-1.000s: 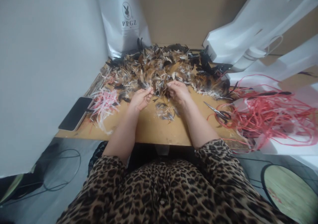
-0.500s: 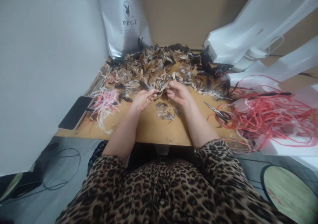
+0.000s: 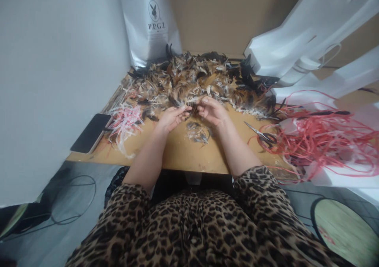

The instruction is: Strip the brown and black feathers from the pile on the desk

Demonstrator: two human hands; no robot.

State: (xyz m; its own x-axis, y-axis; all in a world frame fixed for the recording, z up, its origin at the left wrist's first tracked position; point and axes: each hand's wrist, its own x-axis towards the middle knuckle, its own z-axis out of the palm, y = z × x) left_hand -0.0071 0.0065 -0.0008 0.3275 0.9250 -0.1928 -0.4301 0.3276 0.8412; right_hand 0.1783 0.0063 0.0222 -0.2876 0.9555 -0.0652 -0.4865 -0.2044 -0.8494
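Over the front edge of a large heap of brown, black and cream feathers, both my hands are raised close together. My left hand is closed in a pinch, thumb against forefinger, on what looks like a feather. Facing it, my right hand pinches a pale feather between thumb and fingers. The fine ends at the fingertips blend into the heap behind them. Below the hands, a small cluster of grey-white feathers lies on the wooden table.
Scissors lie right of my hands, beside a tangle of red plastic strips. On the left are pink and white strips and a phone. A silver bag stands behind the heap; white sheeting hangs at right.
The hands stay close together in nearly the same pinching pose; the left fingertips have shifted slightly right. The whole view has shifted a little.
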